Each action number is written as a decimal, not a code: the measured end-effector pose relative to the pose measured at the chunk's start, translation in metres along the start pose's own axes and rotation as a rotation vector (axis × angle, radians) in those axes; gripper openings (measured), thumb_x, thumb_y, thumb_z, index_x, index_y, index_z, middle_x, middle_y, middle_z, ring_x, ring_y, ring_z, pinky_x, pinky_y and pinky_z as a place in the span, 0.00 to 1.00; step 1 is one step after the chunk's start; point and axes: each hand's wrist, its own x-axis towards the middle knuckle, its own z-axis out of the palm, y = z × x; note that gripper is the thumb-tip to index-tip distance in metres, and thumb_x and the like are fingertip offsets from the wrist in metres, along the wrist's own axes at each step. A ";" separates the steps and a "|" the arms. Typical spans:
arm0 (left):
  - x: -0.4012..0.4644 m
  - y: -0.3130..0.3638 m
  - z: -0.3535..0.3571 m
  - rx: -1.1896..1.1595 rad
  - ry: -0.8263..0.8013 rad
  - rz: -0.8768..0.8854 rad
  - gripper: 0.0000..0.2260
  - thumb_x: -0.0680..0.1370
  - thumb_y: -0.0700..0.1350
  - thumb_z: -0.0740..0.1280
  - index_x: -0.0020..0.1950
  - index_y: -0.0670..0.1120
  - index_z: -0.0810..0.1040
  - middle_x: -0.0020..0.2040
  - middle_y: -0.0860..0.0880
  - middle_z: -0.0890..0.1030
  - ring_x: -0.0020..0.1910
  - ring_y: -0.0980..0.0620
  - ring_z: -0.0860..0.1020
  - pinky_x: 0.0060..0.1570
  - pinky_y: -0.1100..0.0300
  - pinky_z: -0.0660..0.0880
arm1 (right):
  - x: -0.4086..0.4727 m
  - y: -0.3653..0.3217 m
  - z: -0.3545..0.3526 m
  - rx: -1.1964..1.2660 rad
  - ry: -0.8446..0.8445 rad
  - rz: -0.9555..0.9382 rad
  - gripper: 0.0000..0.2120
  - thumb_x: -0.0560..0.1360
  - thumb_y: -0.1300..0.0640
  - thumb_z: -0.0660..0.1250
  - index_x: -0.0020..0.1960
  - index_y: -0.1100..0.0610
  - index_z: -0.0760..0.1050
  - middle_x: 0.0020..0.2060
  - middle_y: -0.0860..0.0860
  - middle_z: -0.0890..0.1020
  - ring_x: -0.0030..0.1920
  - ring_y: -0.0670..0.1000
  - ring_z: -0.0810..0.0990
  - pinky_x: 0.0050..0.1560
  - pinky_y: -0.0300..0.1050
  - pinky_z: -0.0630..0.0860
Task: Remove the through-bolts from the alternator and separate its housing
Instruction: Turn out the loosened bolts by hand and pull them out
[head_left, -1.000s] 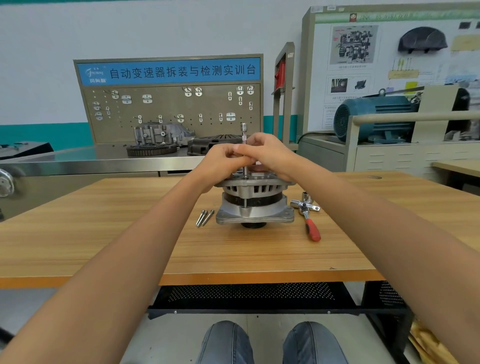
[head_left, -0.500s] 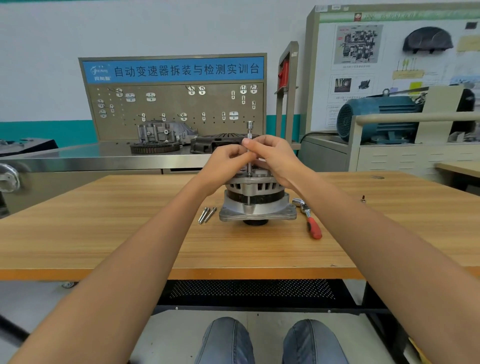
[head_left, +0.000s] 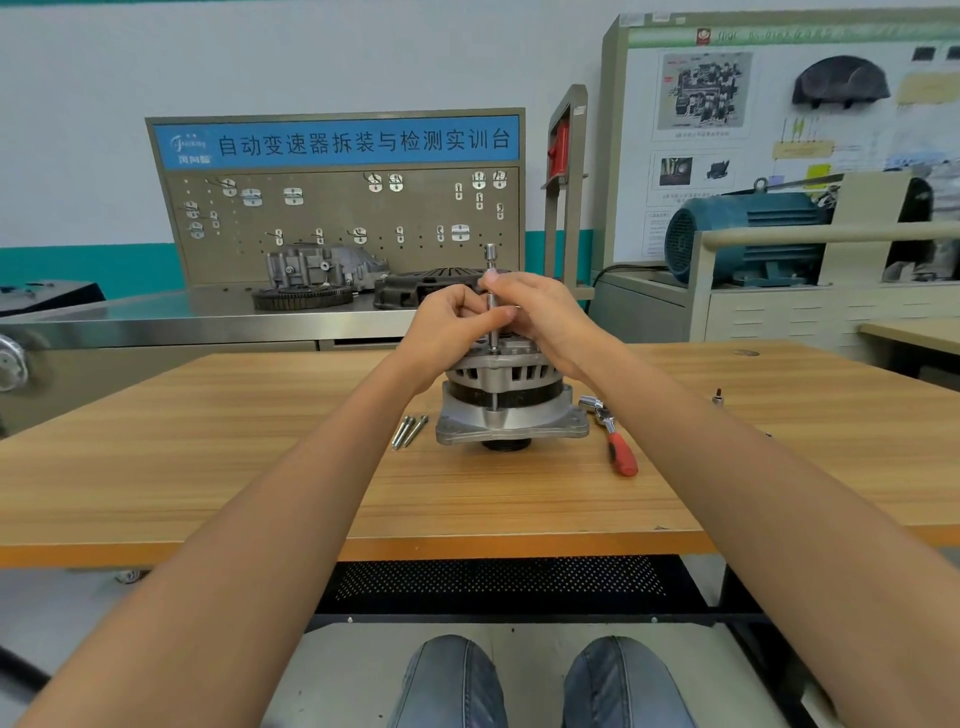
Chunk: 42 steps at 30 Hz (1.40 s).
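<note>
Both hands are up on top of the alternator (head_left: 511, 402), which stands on its flat mounting flange toward the back of the wooden table (head_left: 208, 467), roughly midway between the left and right edges; the left hand (head_left: 457, 322) is curled nearly closed, thumb and fingertips pinched on a slim upright metal shaft, the extension bar (head_left: 491, 291), rising from the rim of the housing; the right hand (head_left: 540, 312) wraps the same shaft from the other side, fingers closed round it just under its socket-like top end; lower down, a through-bolt (head_left: 494, 401) shows as a thin vertical rod across the dark stator band, seated in the casing; three loose bolts (head_left: 409, 431) lie side by side on the table just left of the flange, not touching it; a red-handled ratchet (head_left: 613, 436) lies just right of the flange, handle pointing toward the front edge; a small dark bit (head_left: 718, 393) stands well apart, toward the right edge.
</note>
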 end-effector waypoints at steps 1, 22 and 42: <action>0.000 0.000 0.000 0.005 0.008 0.006 0.13 0.74 0.44 0.73 0.36 0.48 0.70 0.26 0.56 0.69 0.20 0.64 0.66 0.24 0.74 0.64 | 0.000 0.000 0.000 -0.017 0.005 -0.006 0.08 0.76 0.51 0.67 0.52 0.55 0.78 0.52 0.54 0.81 0.59 0.54 0.77 0.66 0.54 0.71; -0.004 0.000 0.003 0.062 0.021 0.048 0.11 0.74 0.45 0.72 0.38 0.48 0.71 0.31 0.54 0.71 0.25 0.64 0.69 0.29 0.73 0.67 | -0.006 0.000 -0.003 0.039 0.012 -0.030 0.06 0.76 0.54 0.67 0.42 0.55 0.76 0.41 0.50 0.79 0.47 0.49 0.77 0.58 0.47 0.74; -0.004 0.001 0.004 0.037 0.040 0.047 0.10 0.75 0.44 0.72 0.37 0.48 0.72 0.32 0.55 0.72 0.26 0.66 0.70 0.29 0.74 0.67 | -0.007 -0.003 -0.002 0.002 0.020 -0.009 0.05 0.76 0.55 0.68 0.49 0.56 0.77 0.47 0.53 0.80 0.54 0.54 0.78 0.64 0.53 0.72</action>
